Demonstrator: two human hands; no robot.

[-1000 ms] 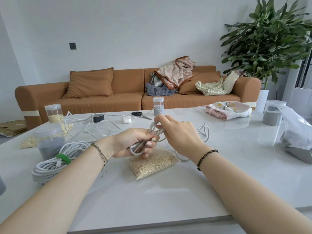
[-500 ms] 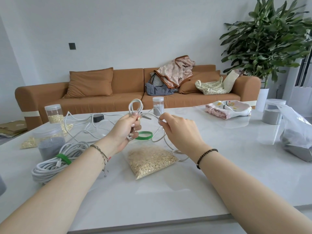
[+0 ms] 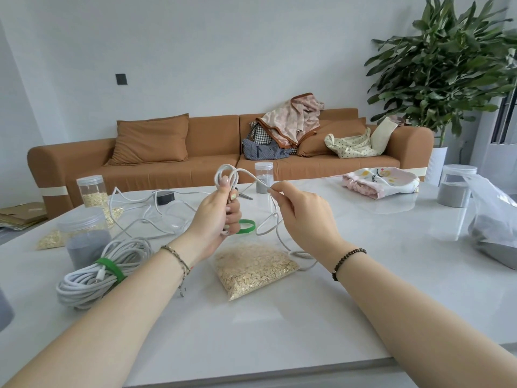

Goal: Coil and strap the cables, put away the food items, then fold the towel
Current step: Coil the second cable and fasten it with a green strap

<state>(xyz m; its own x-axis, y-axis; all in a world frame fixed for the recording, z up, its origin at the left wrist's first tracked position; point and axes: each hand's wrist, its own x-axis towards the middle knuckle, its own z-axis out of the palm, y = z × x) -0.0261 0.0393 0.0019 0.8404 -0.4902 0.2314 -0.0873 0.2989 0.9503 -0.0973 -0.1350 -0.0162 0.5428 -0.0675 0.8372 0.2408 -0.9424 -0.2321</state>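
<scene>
My left hand (image 3: 216,219) grips a small bundle of white cable (image 3: 227,175) upright above the table, loops sticking out above the fist. My right hand (image 3: 302,217) pinches the loose strand of the same cable just to the right; the rest trails down past a bag of oats (image 3: 253,268). A green strap (image 3: 246,226) lies on the table behind my left hand. A coiled white cable bound with a green strap (image 3: 98,271) lies at the left. A pink-and-white towel (image 3: 380,182) sits crumpled at the far right.
Jars of oats (image 3: 91,191) and grey grains (image 3: 84,236), (image 3: 263,177), (image 3: 456,184) stand around the table. A plastic bag of grey grains (image 3: 495,228) is at the right edge. Loose white cable (image 3: 145,208), a black adapter (image 3: 165,198) and scissors lie beyond my hands.
My left hand lifted the cable bundle from low over the oats bag to upright. My right hand moved off the bundle and drew a strand out to the right.
</scene>
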